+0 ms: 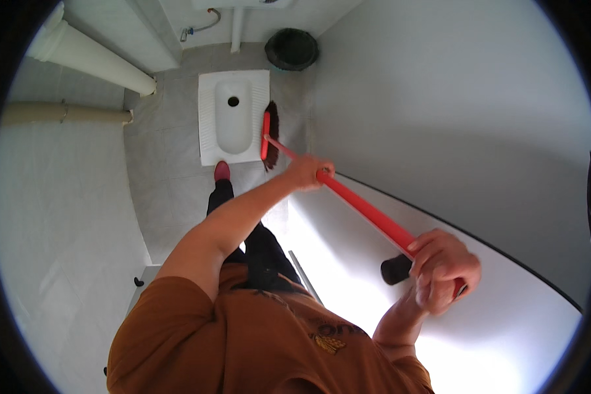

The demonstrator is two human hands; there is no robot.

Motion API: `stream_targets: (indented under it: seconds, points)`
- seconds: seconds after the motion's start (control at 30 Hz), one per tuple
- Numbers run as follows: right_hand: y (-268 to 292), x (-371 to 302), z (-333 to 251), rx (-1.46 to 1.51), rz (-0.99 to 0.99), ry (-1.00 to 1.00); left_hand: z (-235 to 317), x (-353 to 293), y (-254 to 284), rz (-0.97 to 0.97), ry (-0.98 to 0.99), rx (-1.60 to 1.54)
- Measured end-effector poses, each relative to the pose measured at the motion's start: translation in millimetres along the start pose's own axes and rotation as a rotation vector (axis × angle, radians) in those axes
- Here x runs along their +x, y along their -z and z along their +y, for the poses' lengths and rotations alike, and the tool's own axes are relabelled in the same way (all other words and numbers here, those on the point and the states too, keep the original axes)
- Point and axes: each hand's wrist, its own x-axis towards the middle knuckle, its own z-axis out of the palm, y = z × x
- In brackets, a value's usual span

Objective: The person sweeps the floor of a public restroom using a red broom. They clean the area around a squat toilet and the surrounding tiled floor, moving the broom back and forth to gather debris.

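Observation:
Both my hands grip one broom with a long red handle [369,213]. Midway down the handle, my left hand [308,172] is closed around it. Near the upper end, my right hand [443,270] wraps the handle at the lower right. The broom head [266,136], red with dark bristles, rests at the right edge of a white squat toilet [233,125]. Its bristles [274,121] lie toward the grey floor on the toilet's right side; whether they touch the toilet's rim I cannot tell.
A black-lined bin [292,50] stands in the far right corner. Thick pipes [98,56] run along the left wall. A grey partition [453,111] rises close on the right. A small tap with a hose [197,29] is on the back wall. My red shoe [222,171] is by the toilet's front edge.

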Motion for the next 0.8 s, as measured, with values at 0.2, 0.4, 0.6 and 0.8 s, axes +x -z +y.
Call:
stream_targets:
  seconds: [0.2, 0.4, 0.6, 0.8]
  points:
    - [45.4, -13.0, -5.9, 0.053, 0.124, 0.139, 59.4, -7.5, 56.4, -0.005, 0.224, 0.289]
    - [1.1, -32.9, 24.5, 0.111, 0.271, -0.171, 25.9, -73.8, 90.7, 0.203, 0.303, 0.403]
    - [-37.0, -26.3, -3.8, 0.031, -0.104, -0.137, -16.8, -68.9, 50.5, 0.341, 0.184, 0.195]
    - [-12.6, -16.6, -28.7, 0.066, 0.028, 0.105, 52.7, -50.1, 59.5, 0.309, 0.086, 0.291]
